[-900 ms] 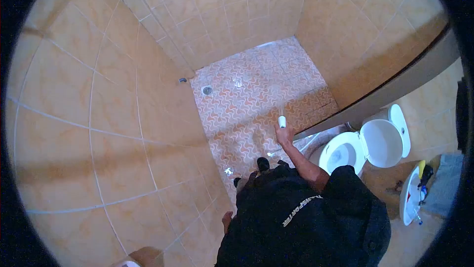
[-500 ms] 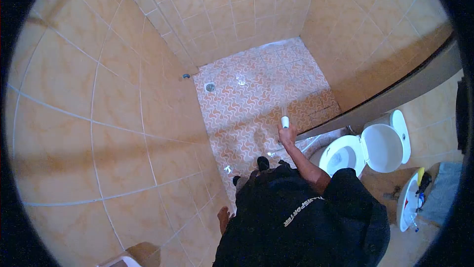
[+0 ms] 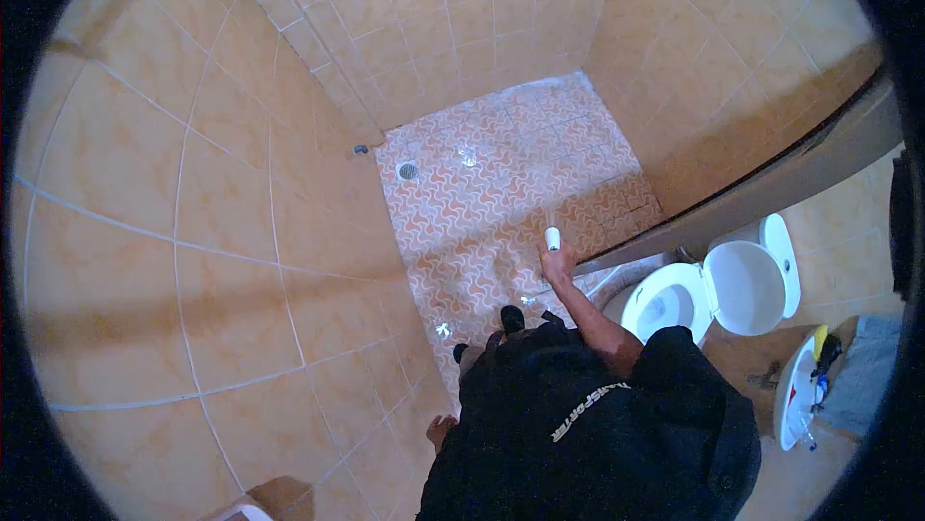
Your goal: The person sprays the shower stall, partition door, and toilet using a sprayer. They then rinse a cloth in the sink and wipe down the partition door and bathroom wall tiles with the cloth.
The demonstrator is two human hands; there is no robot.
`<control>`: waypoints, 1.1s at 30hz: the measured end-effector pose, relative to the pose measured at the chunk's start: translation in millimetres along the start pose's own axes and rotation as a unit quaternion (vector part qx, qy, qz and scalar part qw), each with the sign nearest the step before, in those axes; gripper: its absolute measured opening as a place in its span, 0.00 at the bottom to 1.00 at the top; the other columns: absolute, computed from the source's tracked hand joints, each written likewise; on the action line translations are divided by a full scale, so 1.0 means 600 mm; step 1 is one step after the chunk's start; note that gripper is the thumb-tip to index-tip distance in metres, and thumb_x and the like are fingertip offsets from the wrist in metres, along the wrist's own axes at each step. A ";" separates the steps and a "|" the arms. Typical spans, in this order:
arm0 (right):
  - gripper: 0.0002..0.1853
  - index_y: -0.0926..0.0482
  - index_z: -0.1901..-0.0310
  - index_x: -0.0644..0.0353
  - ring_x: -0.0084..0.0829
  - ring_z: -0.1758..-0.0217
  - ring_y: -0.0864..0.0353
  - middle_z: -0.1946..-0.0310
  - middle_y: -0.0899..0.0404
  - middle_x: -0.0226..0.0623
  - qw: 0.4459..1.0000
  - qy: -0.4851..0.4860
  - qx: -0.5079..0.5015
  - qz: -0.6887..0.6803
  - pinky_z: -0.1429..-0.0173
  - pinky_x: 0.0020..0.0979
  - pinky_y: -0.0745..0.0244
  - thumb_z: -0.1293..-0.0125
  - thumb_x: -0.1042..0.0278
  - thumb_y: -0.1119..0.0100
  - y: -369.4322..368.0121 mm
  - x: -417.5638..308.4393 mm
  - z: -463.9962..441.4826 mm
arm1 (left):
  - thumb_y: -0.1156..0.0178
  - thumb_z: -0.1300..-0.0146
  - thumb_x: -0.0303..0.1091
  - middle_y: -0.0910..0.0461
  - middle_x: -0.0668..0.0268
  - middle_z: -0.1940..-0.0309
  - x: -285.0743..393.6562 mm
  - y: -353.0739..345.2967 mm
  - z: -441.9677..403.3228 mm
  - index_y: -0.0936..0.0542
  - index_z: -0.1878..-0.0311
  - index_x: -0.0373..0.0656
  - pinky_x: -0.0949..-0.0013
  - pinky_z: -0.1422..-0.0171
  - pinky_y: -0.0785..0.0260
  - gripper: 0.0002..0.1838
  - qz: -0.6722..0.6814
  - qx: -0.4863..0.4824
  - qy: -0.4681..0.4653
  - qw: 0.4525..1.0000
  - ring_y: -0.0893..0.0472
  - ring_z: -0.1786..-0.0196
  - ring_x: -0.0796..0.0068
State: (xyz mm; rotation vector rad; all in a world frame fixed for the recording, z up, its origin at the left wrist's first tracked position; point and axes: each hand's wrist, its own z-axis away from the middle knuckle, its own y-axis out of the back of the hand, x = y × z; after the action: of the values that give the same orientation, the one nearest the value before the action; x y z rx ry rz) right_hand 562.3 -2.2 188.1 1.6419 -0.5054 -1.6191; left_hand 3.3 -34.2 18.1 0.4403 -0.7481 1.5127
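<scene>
Tiled floor [image 3: 501, 179], white sprayer [image 3: 552, 239], in right hand [image 3: 558, 266]

A black shirt [image 3: 617, 468] bears pale lettering [image 3: 588, 409], with dark shoes [image 3: 512, 320] below.

- On the white handheld nozzle [image 3: 552, 239]: looks like smooth plastic.
- On the floor tiles [image 3: 482, 208]: shines glossily, with bright glints.
- On the wall tiles [image 3: 226, 198]: looks smooth, faintly sheened.
- On the toilet [image 3: 750, 288]: resembles glossy ceramic.
- On the floor drain [image 3: 407, 171]: looks like metal.
- On the black top [image 3: 597, 454]: appears as matt cloth.
</scene>
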 end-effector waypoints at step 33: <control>0.19 0.22 0.70 0.69 0.52 0.73 0.23 0.79 0.24 0.55 0.996 0.048 -0.061 -0.049 0.66 0.47 0.30 0.51 0.56 0.39 0.031 -0.020 0.011 | 0.30 0.49 0.28 0.21 0.59 0.64 0.743 -0.627 0.465 0.20 0.56 0.30 0.66 0.75 0.34 0.18 -0.033 -0.738 -0.356 0.573 0.22 0.72 0.64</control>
State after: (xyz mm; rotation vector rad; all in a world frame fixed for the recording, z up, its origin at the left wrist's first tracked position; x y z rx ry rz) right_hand 558.6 -6.6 210.6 1.6668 -0.2752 -1.5994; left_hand 282.7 82.7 589.5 -0.2940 -2.2614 0.1213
